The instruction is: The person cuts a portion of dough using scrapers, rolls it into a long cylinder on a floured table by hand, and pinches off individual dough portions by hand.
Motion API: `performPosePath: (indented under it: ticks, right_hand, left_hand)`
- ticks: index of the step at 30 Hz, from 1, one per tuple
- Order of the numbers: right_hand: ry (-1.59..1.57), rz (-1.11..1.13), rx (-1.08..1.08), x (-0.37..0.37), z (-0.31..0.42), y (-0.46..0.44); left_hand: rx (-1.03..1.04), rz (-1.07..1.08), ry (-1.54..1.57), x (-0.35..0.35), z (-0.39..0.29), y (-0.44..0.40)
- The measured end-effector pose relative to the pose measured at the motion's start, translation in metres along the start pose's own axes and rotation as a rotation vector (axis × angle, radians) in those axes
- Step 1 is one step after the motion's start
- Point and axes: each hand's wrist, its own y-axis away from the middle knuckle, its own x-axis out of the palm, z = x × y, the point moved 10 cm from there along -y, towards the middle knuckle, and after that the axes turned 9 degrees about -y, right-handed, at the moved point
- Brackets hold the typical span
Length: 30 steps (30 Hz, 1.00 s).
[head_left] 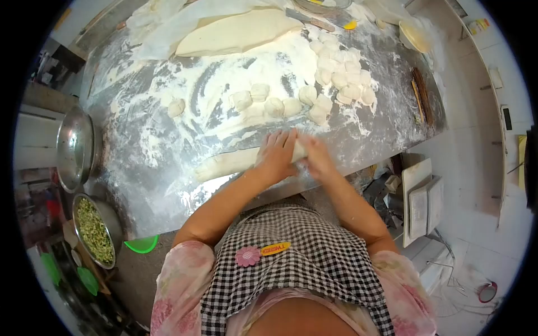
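Observation:
A long pale dough roll (230, 162) lies near the front edge of the floured metal table. My left hand (276, 155) rests on it close to its right end, fingers stretched out over the dough. At that right end is my right hand (318, 157), blurred by motion, with its fingers curled around the dough. Beyond my hands sit a few small dough pieces (274, 106), and one more piece (176, 107) lies apart on the left. Several others form a cluster (347, 70) at the right.
A large flat dough sheet (241, 32) lies at the back beside a knife (311, 20). Left of the table stand a metal basin (74, 148) and a bowl of chopped green filling (94, 229). A yellowish bowl (413, 37) and dark sticks (421, 96) are on the right.

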Motion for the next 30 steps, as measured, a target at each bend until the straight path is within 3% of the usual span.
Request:
performPosePath:
  ticks: [3, 4, 6, 9, 10, 12, 13, 16, 18, 19, 21, 22, 24, 26, 28, 30]
  right_hand:
    - [-0.101, 0.061, 0.150, 0.015, -0.007, 0.013]
    - [0.098, 0.133, 0.049, 0.028, 0.016, 0.021]
    - [0.507, 0.286, -0.186, 0.062, 0.073, 0.029]
    - [1.218, 0.326, -1.305, 0.136, 0.123, 0.120]
    - [1.097, 0.317, -1.311, 0.136, 0.121, 0.123]
    - [0.857, 0.303, -1.303, 0.126, 0.108, 0.117]
    - [0.909, 0.230, -1.219, 0.120, 0.100, 0.101]
    - [1.126, 0.024, -1.029, 0.106, 0.096, 0.041]
    - [1.371, -0.075, -0.952, 0.094, 0.107, 0.001]
    - [1.347, -0.081, -1.071, 0.089, 0.114, 0.014]
    - [1.280, -0.071, -1.357, 0.091, 0.138, 0.037]
    - [0.974, -0.003, -1.010, 0.077, 0.138, 0.040]
    - [0.320, 0.047, -0.245, 0.023, 0.039, 0.004]
    - [-0.040, 0.061, 0.126, 0.023, -0.014, 0.010]
    - [-0.092, 0.056, 0.144, 0.043, -0.006, 0.032]
    - [0.160, 0.202, -0.033, 0.062, 0.028, 0.028]
  left_hand:
    - [-0.199, 0.161, 0.086, 0.016, 0.026, 0.003]
    - [-0.312, 0.264, 0.200, 0.024, 0.035, 0.006]
    - [-0.341, 0.355, 0.349, 0.017, 0.040, -0.010]
    - [-0.369, 0.465, 0.814, 0.007, 0.037, -0.007]
    - [-0.372, 0.493, 1.009, 0.005, 0.033, -0.005]
    - [-0.236, 0.421, 0.759, 0.011, 0.026, 0.008]
    - [-0.172, 0.391, 0.636, 0.008, 0.019, 0.014]
    - [-0.417, 0.512, 0.665, 0.009, 0.028, 0.029]
    - [-0.125, 0.533, 0.602, -0.020, -0.008, 0.007]
    - [0.021, 0.532, 0.569, -0.030, -0.023, 0.001]
    - [-0.085, 0.271, 0.512, -0.034, 0.003, -0.012]
    - [-0.141, 0.173, 0.504, -0.030, 0.011, -0.004]
    - [-0.101, 0.068, 0.145, -0.017, 0.014, 0.008]
    - [-0.106, 0.080, 0.024, -0.009, 0.020, 0.013]
    - [-0.200, 0.123, 0.085, -0.004, 0.031, 0.015]
    - [-0.346, 0.221, 0.301, 0.005, 0.046, 0.018]
